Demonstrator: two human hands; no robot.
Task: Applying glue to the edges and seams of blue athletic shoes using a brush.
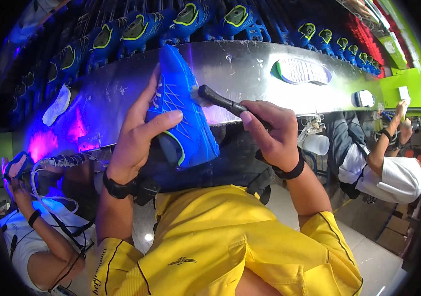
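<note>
A blue shoe upper (187, 116) with crossed lace lines and a yellow-green collar edge is held up before my chest, toe pointing away. My left hand (141, 121) grips it from the left side, the thumb lying across the laces. In my right hand (274, 130) is a black-handled brush (222, 102), and its pale bristles touch the shoe's right side near the lower edge. Fingers wrap the handle, thumb on top.
A metal bench (230, 64) runs across ahead, carrying a white-and-green shoe sole (303, 72) and another sole (56, 105) at left. Blue shoes (186, 19) line the rack behind. Co-workers (383, 167) sit at right and at left. A white cup (316, 144) hangs below the bench edge.
</note>
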